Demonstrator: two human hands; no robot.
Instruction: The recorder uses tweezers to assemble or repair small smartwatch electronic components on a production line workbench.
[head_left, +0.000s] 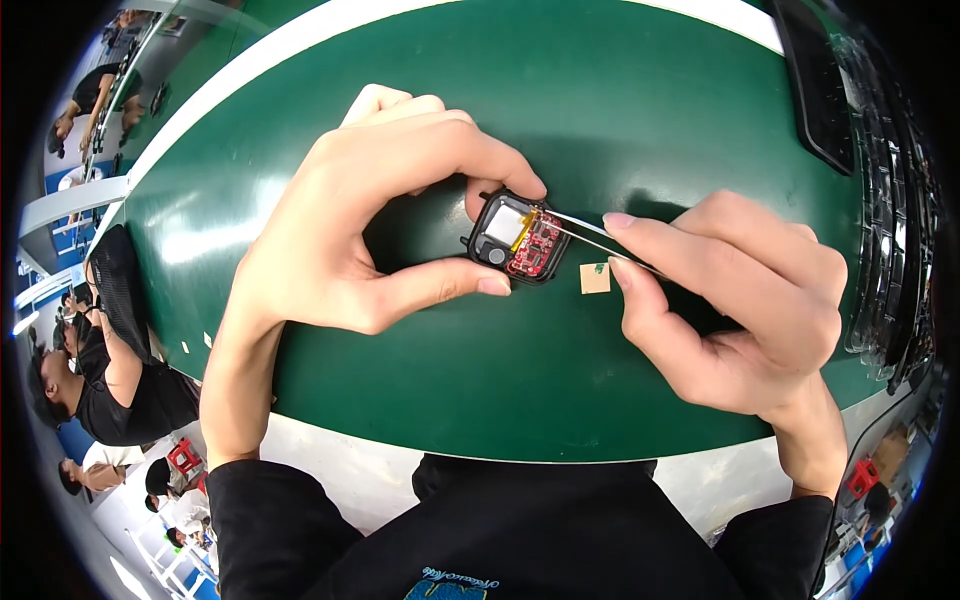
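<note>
Between the thumb and fingers of my left hand (370, 215) sits a small black device housing (478, 262) with its inside exposed. In it lie a silver battery (505, 222), yellow tape, a round grey part and a red circuit board (537, 250). My right hand (745, 300) pinches metal tweezers (590, 229) between thumb and forefinger. The tweezers' tips reach the upper right edge of the board; whether they grip anything there is too small to tell. Just right of the housing, a small tan square (595, 279) with a green mark lies on the table.
The green table (480, 380) spreads beneath both hands. Stacked clear and black plastic trays (885, 210) stand along the right edge, beside a dark flat panel (815, 90). Small pale scraps (208, 340) lie at the left. Other people (110, 370) sit beyond the left edge.
</note>
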